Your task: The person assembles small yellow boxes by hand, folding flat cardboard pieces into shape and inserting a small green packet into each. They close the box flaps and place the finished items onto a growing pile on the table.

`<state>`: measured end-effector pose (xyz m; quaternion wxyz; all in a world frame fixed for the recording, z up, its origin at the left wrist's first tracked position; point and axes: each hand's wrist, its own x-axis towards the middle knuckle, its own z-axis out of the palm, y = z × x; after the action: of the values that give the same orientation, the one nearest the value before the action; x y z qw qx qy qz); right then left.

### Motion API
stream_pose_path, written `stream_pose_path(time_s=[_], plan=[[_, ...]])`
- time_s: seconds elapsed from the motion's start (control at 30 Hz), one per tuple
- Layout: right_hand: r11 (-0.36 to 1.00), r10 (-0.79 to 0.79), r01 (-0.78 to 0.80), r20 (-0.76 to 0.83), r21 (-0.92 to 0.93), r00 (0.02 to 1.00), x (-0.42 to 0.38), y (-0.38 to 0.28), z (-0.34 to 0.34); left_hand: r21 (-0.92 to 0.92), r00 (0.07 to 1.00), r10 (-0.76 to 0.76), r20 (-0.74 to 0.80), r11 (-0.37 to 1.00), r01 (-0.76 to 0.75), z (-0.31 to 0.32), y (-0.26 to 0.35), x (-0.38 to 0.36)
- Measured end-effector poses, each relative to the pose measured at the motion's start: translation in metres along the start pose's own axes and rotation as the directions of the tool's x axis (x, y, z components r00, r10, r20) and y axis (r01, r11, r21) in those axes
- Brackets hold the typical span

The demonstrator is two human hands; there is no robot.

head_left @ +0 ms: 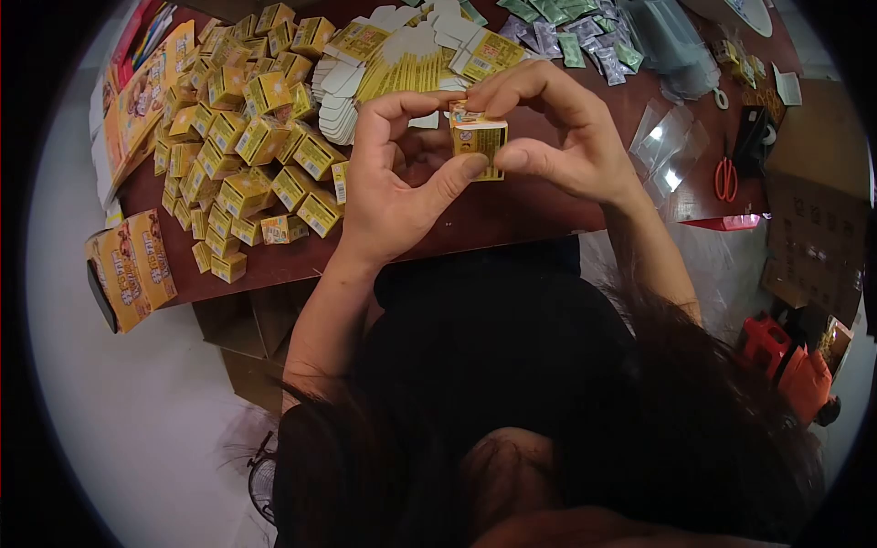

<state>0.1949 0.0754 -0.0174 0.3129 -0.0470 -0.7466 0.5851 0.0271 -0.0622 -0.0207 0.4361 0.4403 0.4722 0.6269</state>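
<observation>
Between my two hands, above the table's near edge, is a small yellow carton [480, 142] with printed sides. My left hand [397, 178] grips it from the left, its thumb on the lower front. The fingers of my right hand [575, 137] press on the carton's top, and that thumb lies against its right side. Part of the carton's top is hidden by my fingers. A big pile of folded small yellow cartons [247, 137] lies to the left of my hands. Beyond them are fanned stacks of flat, unfolded cartons [402, 68].
Green and purple sachets [571, 41] lie at the back right. Nearby are clear plastic sheets [671, 146], red-handled scissors [725, 179] and a roll of tape [721, 99]. Orange printed display card [132, 269] overhangs the table's left edge. A cardboard box [813, 228] stands at the right.
</observation>
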Motion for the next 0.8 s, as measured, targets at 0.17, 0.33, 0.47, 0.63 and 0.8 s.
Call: stream_pose_path(time_s=[0.17, 0.33, 0.47, 0.63, 0.8], plan=[[0.935, 0.344, -0.338, -0.051, 0.105, 0.937, 0.008, -0.019, 0.008, 0.091, 0.999, -0.032, 0.008, 0.995, 0.031, -0.004, -0.001, -0.003], [0.931, 0.353, -0.346, -0.047, 0.113, 0.935, 0.010, -0.019, 0.010, 0.082, 0.998, 0.054, 0.012, 0.995, -0.055, -0.002, 0.005, -0.001], [0.991, 0.134, -0.134, 0.001, -0.021, 0.991, 0.008, -0.016, 0.008, 0.109, 0.994, 0.102, 0.025, 0.989, -0.104, -0.005, 0.003, -0.001], [0.982, 0.160, -0.162, -0.026, -0.100, 0.987, 0.010, -0.025, 0.014, 0.082, 0.998, 0.065, 0.013, 0.994, -0.065, -0.003, 0.003, -0.001], [0.925, 0.369, -0.356, -0.086, 0.132, 0.926, 0.016, -0.022, 0.010, 0.162, 0.995, 0.097, 0.035, 0.982, -0.101, -0.008, 0.003, -0.001]])
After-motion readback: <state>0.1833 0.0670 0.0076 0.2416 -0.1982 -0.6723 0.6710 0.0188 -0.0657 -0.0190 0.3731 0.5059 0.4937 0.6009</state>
